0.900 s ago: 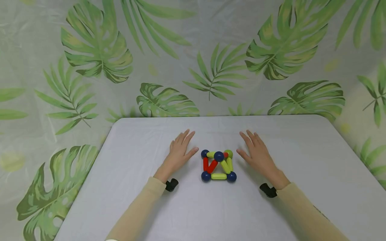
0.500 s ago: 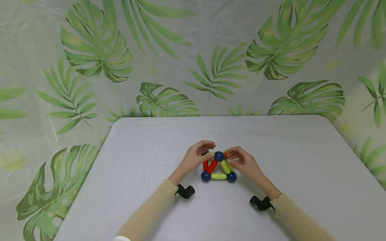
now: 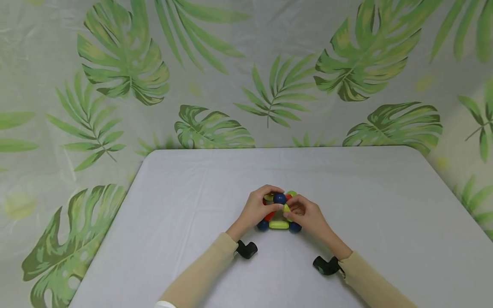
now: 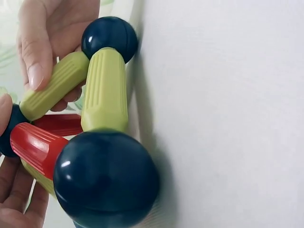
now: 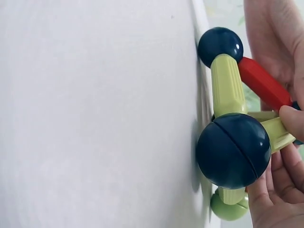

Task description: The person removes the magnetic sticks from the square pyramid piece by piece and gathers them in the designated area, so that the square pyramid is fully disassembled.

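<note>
A frame of plastic building-toy rods and balls stands on the table, with a blue top ball [image 3: 279, 198] above its base. My left hand [image 3: 259, 207] grips that ball, thumb in front and fingers behind. With thumb and fingers, my right hand [image 3: 310, 214] pinches a slanting yellow-green rod [image 4: 57, 88] that joins the top ball to the right front blue ball [image 5: 233, 151]. A red rod [image 4: 38, 149] slopes down to the left front blue ball [image 4: 107, 179]. Between the front balls lies another yellow-green rod [image 3: 279, 225]. Hands partly hide the rear; a green ball [image 3: 292, 193] shows there.
A white-covered table [image 3: 185, 184] surrounds the frame. Behind it hangs a pale leaf-print cloth [image 3: 215, 85]. Black wrist cameras [image 3: 247, 250] sit below both hands, close to the tabletop.
Both hands have come inward from beside the frame, fingers first spread, now closed on its top ball and a slanting rod. The frame has stayed in place.
</note>
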### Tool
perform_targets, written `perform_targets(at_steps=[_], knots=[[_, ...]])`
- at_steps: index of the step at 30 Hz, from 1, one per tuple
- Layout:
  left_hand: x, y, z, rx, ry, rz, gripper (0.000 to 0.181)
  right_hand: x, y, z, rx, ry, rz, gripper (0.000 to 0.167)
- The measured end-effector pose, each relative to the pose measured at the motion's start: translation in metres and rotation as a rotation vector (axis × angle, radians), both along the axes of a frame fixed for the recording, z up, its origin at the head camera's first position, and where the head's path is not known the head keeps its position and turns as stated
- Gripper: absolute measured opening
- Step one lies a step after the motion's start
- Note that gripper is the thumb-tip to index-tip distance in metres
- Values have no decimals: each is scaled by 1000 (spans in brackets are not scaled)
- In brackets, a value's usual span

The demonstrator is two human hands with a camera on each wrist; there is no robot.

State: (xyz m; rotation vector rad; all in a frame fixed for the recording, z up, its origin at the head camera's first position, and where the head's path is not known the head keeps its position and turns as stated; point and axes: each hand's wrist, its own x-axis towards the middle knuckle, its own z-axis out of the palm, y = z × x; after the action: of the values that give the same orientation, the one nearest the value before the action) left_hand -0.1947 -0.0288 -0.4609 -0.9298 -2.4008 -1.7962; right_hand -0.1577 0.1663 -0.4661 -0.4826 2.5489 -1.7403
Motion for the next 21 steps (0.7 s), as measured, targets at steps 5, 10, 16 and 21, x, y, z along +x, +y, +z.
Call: perform_targets(at_steps=[5, 10, 16, 21], knots=[[-3, -3, 3, -29, 7, 1, 35, 3, -3, 2, -8, 2, -13, 22], [-7, -9, 8, -13, -11, 17, 34, 5, -5, 5, -2, 13, 0, 23], [-10, -11, 9, -8, -60, -51, 35, 2, 2, 6, -72, 13, 2, 20], [-12, -13, 9, -29, -38, -111, 37, -10, 9, 6, -18, 143, -40, 18]])
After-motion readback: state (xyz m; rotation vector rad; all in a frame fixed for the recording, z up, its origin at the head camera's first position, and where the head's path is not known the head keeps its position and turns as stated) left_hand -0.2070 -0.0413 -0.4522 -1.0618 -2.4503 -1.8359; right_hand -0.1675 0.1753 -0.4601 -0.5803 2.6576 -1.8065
